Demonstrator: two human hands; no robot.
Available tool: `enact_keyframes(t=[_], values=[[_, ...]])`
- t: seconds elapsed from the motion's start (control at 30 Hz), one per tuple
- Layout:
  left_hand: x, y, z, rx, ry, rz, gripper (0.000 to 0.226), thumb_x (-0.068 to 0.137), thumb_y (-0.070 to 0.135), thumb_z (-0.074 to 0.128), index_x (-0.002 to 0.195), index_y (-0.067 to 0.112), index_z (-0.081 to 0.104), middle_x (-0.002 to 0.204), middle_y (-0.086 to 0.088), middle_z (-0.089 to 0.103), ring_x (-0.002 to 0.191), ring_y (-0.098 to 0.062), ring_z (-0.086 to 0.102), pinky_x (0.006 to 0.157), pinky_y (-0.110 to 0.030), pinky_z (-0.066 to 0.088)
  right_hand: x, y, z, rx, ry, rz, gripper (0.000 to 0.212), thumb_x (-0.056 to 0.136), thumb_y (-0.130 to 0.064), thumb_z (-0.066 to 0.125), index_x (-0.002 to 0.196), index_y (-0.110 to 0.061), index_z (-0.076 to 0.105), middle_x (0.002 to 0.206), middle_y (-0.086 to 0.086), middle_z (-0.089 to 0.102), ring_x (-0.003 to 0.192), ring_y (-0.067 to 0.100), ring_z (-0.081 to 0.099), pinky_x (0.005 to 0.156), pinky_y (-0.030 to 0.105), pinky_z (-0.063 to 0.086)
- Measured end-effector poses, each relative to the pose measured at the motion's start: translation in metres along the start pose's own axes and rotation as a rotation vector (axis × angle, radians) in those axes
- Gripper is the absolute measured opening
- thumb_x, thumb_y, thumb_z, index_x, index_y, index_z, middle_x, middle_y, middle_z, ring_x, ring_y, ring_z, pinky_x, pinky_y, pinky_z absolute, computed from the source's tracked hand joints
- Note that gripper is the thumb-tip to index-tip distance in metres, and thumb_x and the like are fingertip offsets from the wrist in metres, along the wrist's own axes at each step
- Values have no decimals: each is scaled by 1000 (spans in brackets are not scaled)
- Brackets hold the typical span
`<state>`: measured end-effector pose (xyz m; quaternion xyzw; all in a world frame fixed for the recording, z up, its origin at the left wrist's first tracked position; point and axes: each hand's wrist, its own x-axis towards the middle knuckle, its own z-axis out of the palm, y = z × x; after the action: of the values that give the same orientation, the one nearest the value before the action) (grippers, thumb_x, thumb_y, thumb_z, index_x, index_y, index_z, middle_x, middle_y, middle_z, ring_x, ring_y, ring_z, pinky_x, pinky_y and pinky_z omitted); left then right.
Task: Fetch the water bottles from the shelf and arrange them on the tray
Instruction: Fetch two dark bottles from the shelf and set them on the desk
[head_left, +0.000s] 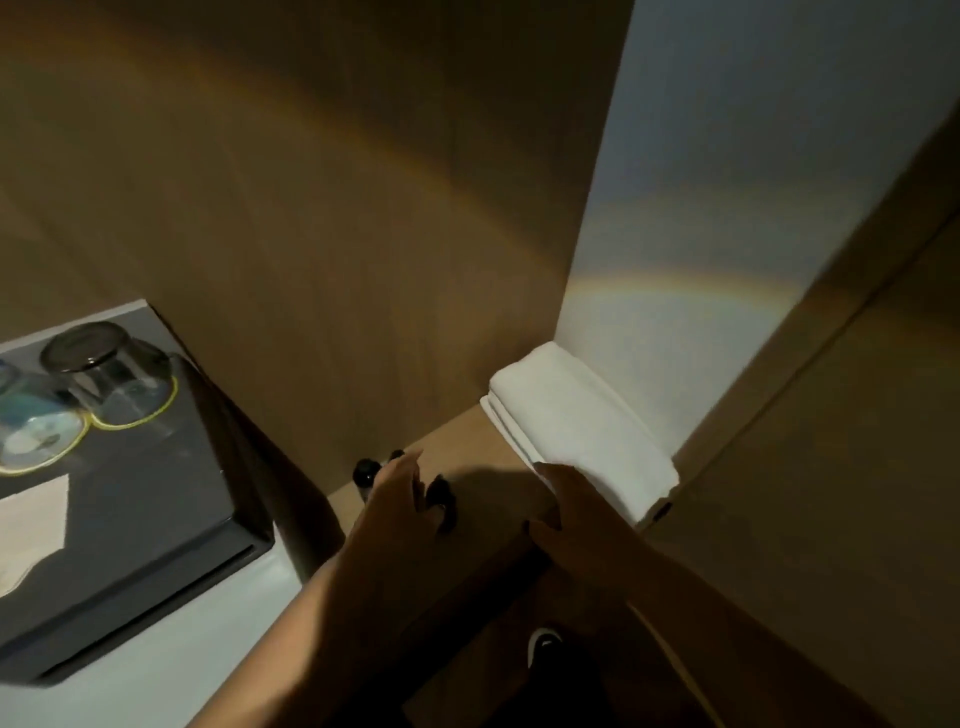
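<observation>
Several dark bottle caps (365, 471) stand in shadow on a wooden shelf (467, 441); the bottle bodies are hidden in the dark. My left hand (400, 499) reaches among the caps with fingers spread, touching them, with no grip visible. My right hand (569, 501) lies flat at the shelf's front edge, its fingertips against a folded white towel (582, 426). The black tray (156, 499) sits at the lower left on a white counter (218, 639).
On the tray, an upturned glass (106, 364) stands on a yellow-rimmed coaster, a second coaster (36, 436) lies beside it, and a white paper card (31, 525) lies nearer. Wooden panels wall the shelf, with a white wall behind the towel. A dark shoe (543, 644) shows below.
</observation>
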<state>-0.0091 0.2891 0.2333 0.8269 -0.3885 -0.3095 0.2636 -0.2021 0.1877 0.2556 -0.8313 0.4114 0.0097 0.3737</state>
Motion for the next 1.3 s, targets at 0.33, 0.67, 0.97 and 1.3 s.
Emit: enact_keyframes(t=[0.33,0.67,0.97,1.3], values=[[87,3,32,-231,146,-335,100,86,15,66,153,20,-9,159,-8,13,147,-25,12,116,-33,14,159,49,-17,28,-320,13,65,95,-29,51,151,-21,18,157,2,22,143,20,25,114,35,27],[135,-83,107,-259,287,-515,44,88,4,59,127,23,49,144,-6,37,131,-18,38,93,-13,32,227,97,71,420,-365,169,42,85,2,64,123,-9,51,124,4,55,128,27,46,97,28,38],[201,-163,172,-937,598,-773,62,97,0,43,149,26,22,159,-4,16,130,-17,34,92,-24,51,274,137,150,500,-464,264,32,90,-27,59,122,-22,54,115,-14,55,112,6,54,98,29,45],[222,-225,214,-526,542,-235,73,79,3,73,137,20,33,127,14,47,114,22,43,98,-5,36,288,166,196,681,-468,464,39,90,-25,58,128,-19,53,123,0,56,117,16,54,102,39,45]])
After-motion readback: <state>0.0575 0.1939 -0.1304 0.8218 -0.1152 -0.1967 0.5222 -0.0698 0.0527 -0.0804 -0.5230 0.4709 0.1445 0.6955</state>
